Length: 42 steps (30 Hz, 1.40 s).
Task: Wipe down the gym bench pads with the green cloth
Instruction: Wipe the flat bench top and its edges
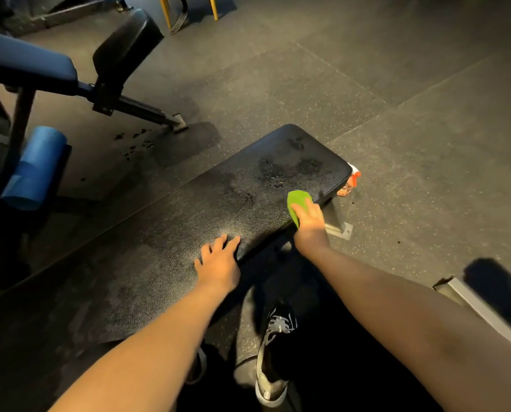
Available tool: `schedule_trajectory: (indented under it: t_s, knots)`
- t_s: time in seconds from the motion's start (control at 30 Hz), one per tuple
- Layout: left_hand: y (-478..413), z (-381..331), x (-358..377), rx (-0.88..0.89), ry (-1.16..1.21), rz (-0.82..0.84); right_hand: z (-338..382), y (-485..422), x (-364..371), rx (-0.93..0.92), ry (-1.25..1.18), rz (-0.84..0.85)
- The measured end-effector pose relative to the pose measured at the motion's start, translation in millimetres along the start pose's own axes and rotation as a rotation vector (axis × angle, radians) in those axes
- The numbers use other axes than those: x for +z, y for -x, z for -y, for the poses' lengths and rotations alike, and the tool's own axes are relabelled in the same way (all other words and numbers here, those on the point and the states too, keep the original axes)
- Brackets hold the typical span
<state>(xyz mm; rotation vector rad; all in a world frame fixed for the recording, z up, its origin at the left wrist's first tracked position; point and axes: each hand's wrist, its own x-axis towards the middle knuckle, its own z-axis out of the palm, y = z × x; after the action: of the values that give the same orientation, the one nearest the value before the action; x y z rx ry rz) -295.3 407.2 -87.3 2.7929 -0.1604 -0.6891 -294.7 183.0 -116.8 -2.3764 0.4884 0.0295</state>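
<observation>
Left hand (218,263): grip spread, palm down on black textured bench pad (188,209).
Right hand (310,218): grip flat, pressing crumpled green cloth (297,199) at pad's edge.

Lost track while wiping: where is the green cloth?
Head view, right of centre: the green cloth lies under the right hand, pressed on the near edge of the black bench pad, close to its far end.

The room is dim, with warm yellowish light. The floor (397,84) at the upper right is brightest. The black bench pad (188,221) shines a little where light hits it. Deep shadow fills the bottom and left. Lines bend near the edges.
</observation>
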Motion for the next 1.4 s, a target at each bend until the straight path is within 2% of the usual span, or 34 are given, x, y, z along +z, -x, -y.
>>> schedule_trajectory:
  t_s: [0.13,0.2,0.27,0.4,0.47,0.63,0.73,0.83,0.9,0.97,1.03,1.13,1.23,1.33,1.4]
  knots:
    - [0.1,-1.7,1.1,-0.012,0.014,-0.008,16.9,6.0,14.3,0.263,-0.277,-0.087]
    - [-0.1,-2.2,1.0,-0.017,0.023,-0.006,32.9,16.0,27.6,0.366,-0.315,-0.056]
    - [-0.2,-3.6,0.8,-0.023,0.027,-0.006,41.7,31.2,39.9,0.356,-0.319,0.037]
    - [1.6,-6.3,2.6,-0.03,0.014,-0.023,36.6,46.1,49.8,0.316,-0.561,0.148]
    - [2.2,-6.4,4.7,-0.029,0.006,-0.034,29.7,39.5,41.3,0.366,-0.651,0.116]
    - [1.3,-8.3,5.8,-0.04,0.016,-0.042,15.1,0.0,11.5,0.631,-0.864,-0.169]
    - [1.0,-11.4,5.6,-0.058,0.026,-0.036,20.2,-6.2,11.9,0.719,-0.93,-0.135]
    - [2.3,-13.3,7.7,-0.07,0.027,-0.034,32.2,11.6,26.2,0.711,-0.934,-0.086]
    - [2.6,-13.9,8.1,-0.068,0.025,-0.039,39.5,25.4,35.7,0.68,-0.952,0.024]
    - [1.9,-13.6,8.0,-0.076,0.034,-0.032,45.2,34.0,38.2,0.641,-0.893,0.126]
    - [2.8,-15.1,6.3,-0.091,0.053,-0.021,50.2,34.6,36.3,0.501,-0.632,0.142]
    - [1.3,-22.2,0.9,-0.125,0.074,-0.023,67.0,31.9,30.5,0.132,-0.22,0.043]
    - [-5.8,-26.8,-5.6,-0.117,0.069,-0.095,79.4,29.7,34.2,-0.221,-0.006,0.026]
    - [-16.7,-22.6,-13.1,-0.096,0.049,-0.142,77.9,22.1,43.0,-0.344,0.37,0.189]
    - [-24.2,-16.6,-15.7,-0.12,0.09,-0.153,69.8,11.2,40.1,-0.372,0.475,0.182]
